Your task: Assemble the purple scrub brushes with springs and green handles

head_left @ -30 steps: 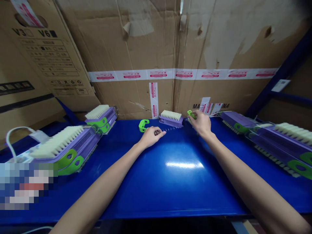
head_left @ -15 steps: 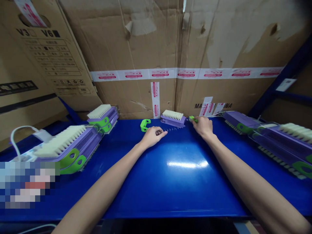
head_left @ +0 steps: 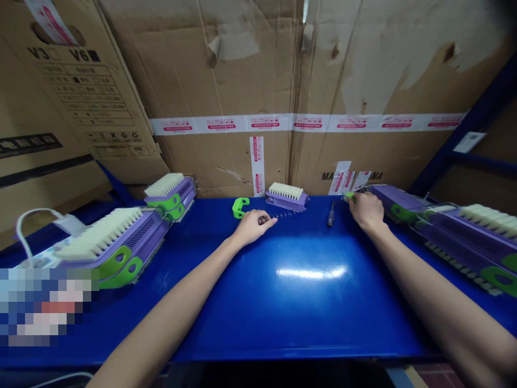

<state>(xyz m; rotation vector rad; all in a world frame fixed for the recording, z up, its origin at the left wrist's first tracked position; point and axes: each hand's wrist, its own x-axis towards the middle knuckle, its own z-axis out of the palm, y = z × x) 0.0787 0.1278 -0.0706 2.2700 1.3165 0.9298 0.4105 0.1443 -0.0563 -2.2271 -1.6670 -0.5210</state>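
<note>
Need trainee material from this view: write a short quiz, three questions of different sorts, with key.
1. True or false: the screwdriver lies between the left hand and the right hand.
2. Fill in: the small piece at the right hand's fingers is ____ in colour.
3. Which way do the bristles of the middle purple brush point? A) down B) up C) toward the left hand

Key: 1 true; 2 green; 3 B
</note>
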